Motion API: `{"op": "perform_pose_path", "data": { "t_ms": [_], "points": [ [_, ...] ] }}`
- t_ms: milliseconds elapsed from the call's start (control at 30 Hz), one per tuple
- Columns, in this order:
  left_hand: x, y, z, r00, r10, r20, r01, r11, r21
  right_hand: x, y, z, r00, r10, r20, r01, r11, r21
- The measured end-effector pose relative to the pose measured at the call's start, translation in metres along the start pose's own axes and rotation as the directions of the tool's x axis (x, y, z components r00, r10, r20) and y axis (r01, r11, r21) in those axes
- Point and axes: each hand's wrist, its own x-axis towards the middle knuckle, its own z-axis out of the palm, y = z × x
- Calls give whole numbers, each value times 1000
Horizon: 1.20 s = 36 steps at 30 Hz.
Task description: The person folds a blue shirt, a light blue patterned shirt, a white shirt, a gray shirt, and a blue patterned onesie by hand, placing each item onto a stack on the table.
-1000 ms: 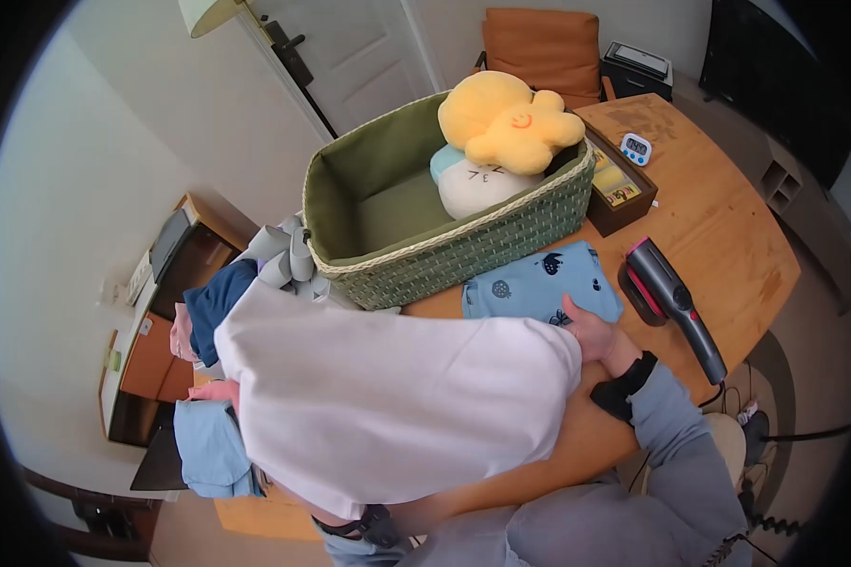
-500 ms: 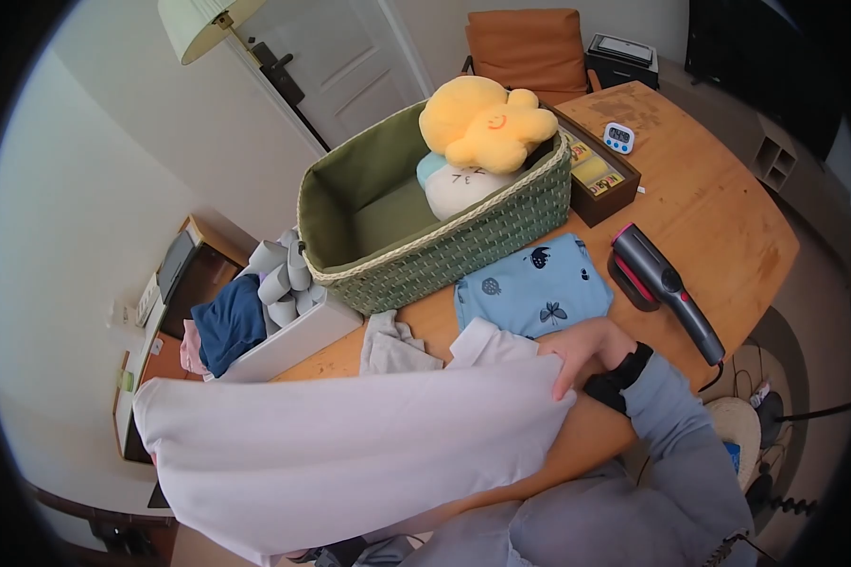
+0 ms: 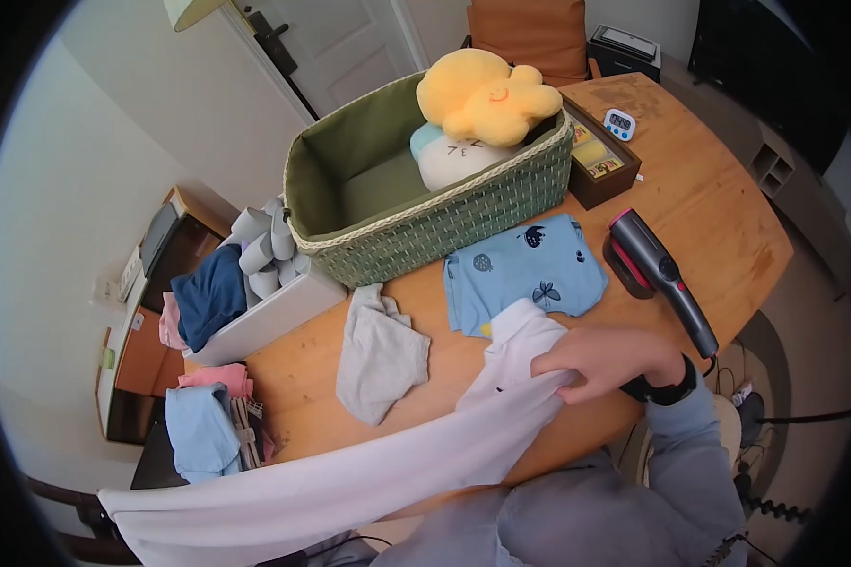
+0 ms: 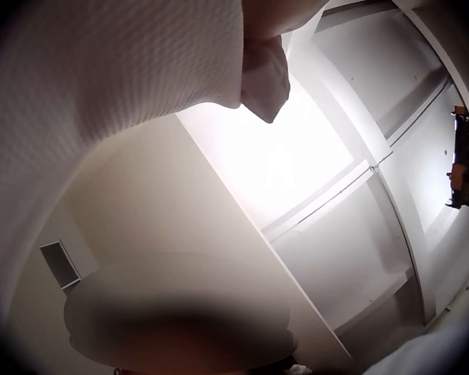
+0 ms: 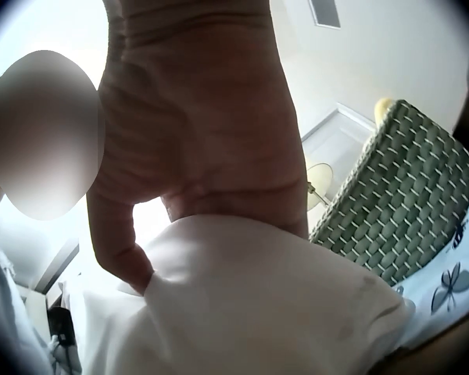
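The white cloth (image 3: 350, 477) slanted along the near edge of the table (image 3: 728, 208), one end pinched in the right hand (image 3: 615, 359). How the left hand (image 4: 277, 17) held its fingers, I couldn't tell. Gray cloth (image 3: 378, 359) lay between it and the basket (image 3: 444, 222).

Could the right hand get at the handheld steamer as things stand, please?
Probably, once the right hand releases the white cloth; the steamer lies nearby with nothing visible in between.
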Motion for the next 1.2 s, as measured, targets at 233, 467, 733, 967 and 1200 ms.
{"op": "perform_pose_path", "data": {
  "t_ms": [233, 467, 733, 967, 1200],
  "points": [
    [-11, -10, -21, 995, -48, -85, 48, 999, -6, -15, -19, -10, 948, 72, -309, -162, 947, -278],
    [-14, -15, -46, 985, -66, -162, 66, 998, -6, 9, 41, 8, 920, 186, -345, -284, 923, -258],
    [-11, -23, -76, 968, -77, -237, 82, 997, 11, -1, 58, 14, 906, 367, -208, -386, 921, -54],
    [-7, -31, -98, 954, -87, -288, 95, 995, 12, -28, 64, 47, 911, 411, -39, -354, 827, 437],
    [-5, -27, -124, 939, -68, -338, 83, 996, 31, -19, 42, 113, 785, 507, -356, -140, 705, 695]
  ]
}}
